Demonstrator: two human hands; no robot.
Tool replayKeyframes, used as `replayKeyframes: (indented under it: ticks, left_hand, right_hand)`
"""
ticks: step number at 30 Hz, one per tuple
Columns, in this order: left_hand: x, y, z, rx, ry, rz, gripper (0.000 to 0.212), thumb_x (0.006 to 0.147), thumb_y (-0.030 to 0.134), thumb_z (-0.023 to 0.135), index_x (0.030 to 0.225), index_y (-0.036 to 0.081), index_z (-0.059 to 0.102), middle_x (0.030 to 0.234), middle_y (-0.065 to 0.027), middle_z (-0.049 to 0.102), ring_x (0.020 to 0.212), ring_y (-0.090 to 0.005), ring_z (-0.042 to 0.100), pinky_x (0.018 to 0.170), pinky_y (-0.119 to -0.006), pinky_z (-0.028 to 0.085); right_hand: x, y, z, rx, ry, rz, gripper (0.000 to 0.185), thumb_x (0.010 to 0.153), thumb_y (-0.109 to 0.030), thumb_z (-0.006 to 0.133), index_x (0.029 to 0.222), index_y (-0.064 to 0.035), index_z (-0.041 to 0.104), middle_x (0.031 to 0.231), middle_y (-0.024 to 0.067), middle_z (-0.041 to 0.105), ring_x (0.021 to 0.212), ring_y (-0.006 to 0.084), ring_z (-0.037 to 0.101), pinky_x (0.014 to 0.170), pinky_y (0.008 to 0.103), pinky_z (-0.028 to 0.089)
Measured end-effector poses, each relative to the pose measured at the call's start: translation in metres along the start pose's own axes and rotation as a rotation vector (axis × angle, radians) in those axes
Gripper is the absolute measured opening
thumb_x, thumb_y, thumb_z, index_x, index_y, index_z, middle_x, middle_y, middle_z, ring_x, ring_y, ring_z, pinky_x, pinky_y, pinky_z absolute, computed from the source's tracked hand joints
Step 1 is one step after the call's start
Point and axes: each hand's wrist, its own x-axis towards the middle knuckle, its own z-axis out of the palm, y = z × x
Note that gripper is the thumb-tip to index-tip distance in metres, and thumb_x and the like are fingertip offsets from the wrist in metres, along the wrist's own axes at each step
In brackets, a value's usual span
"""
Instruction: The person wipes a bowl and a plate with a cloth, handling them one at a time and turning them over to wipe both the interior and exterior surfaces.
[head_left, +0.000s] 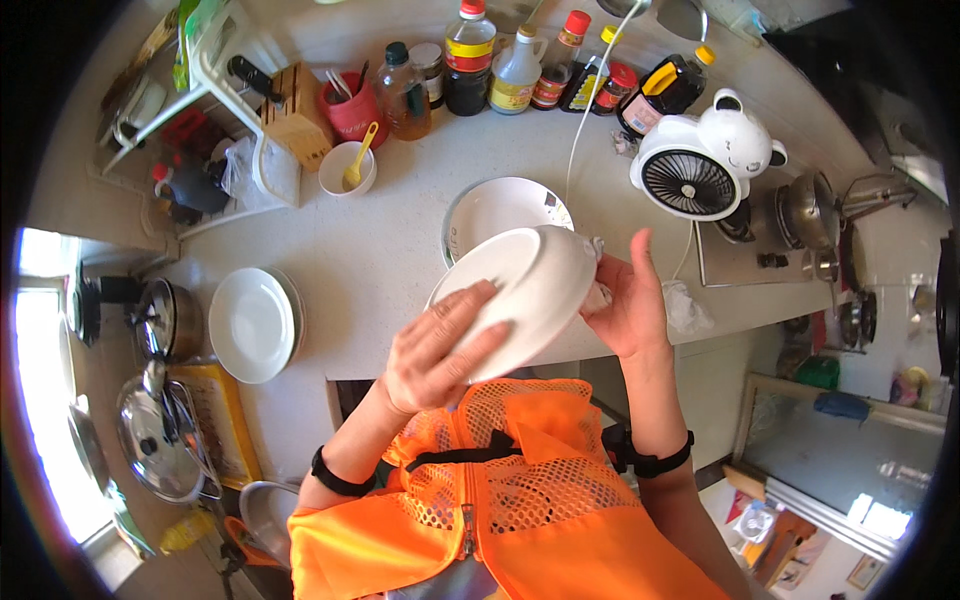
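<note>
A white ceramic plate (517, 300) is held tilted above the counter, its underside and foot ring towards me. My left hand (442, 349) grips it, with the fingers spread over the underside. At the plate's right edge, my right hand (630, 304) presses a crumpled white cloth (598, 294) to it. The thumb of that hand points up, while some of its fingers are hidden behind the plate and cloth. Partly covered by the held plate, another white plate (499, 206) with a printed rim lies on the counter.
Stacked plates (253, 325) stand left on the counter (360, 255). A bowl (335, 171) with a yellow spoon (361, 157), a knife block (296, 112) and several sauce bottles (469, 67) line the back. Right are a white fan (701, 161) with its cable (581, 124), and a gas hob (765, 259).
</note>
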Motion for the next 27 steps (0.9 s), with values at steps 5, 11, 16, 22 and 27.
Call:
replayKeyframes:
  ticks: [5, 11, 16, 22, 27]
  left_hand:
    - [-0.01, 0.008, -0.001, 0.242, -0.225, 0.251, 0.045, 0.078, 0.018, 0.06, 0.123, 0.015, 0.055, 0.122, -0.0166, 0.056, 0.108, -0.0291, 0.059, 0.091, -0.038, 0.05]
    - [-0.034, -0.013, -0.007, 0.254, -0.045, -0.329, 0.066, 0.072, 0.001, 0.064, 0.134, 0.01, 0.042, 0.134, -0.0151, 0.047, 0.118, -0.0315, 0.051, 0.1, -0.04, 0.041]
    - [-0.036, -0.03, -0.02, -1.561, 0.547, -1.391, 0.067, 0.082, 0.014, 0.067, 0.139, 0.007, 0.033, 0.129, -0.0137, 0.05, 0.112, -0.0243, 0.054, 0.095, -0.04, 0.044]
    - [-0.059, -0.021, 0.004, -1.716, 0.495, -1.262, 0.052, 0.079, 0.016, 0.07, 0.123, 0.004, 0.048, 0.113, -0.0104, 0.059, 0.103, -0.0232, 0.059, 0.092, -0.041, 0.049]
    - [-0.06, -0.018, 0.009, -1.68, 0.581, -1.328, 0.048, 0.079, 0.013, 0.07, 0.122, 0.004, 0.049, 0.111, -0.0106, 0.06, 0.101, -0.0232, 0.06, 0.088, -0.042, 0.051]
  right_hand:
    - [0.007, 0.022, -0.026, -0.245, 0.024, -0.03, 0.053, 0.083, -0.028, 0.065, 0.122, 0.0029, 0.047, 0.11, 0.0098, 0.059, 0.097, 0.0176, 0.059, 0.077, 0.0298, 0.052]
    - [0.0, 0.031, -0.034, -0.308, -0.059, -0.354, 0.055, 0.079, -0.024, 0.068, 0.124, -0.0007, 0.046, 0.113, 0.0081, 0.059, 0.103, 0.0189, 0.058, 0.086, 0.0318, 0.049]
    - [0.002, 0.035, -0.041, -0.151, -0.181, -0.326, 0.058, 0.078, -0.022, 0.071, 0.124, 0.002, 0.045, 0.112, 0.0096, 0.059, 0.1, 0.0192, 0.059, 0.084, 0.0341, 0.05]
    - [-0.001, 0.035, -0.024, -0.361, -0.165, -0.293, 0.055, 0.082, -0.024, 0.068, 0.125, 0.0019, 0.046, 0.114, 0.0078, 0.058, 0.104, 0.0167, 0.056, 0.086, 0.0293, 0.046]
    - [0.016, 0.043, -0.017, -0.765, 0.158, -0.686, 0.038, 0.094, -0.02, 0.052, 0.125, 0.0012, 0.048, 0.118, 0.0079, 0.056, 0.108, 0.016, 0.053, 0.091, 0.0276, 0.041]
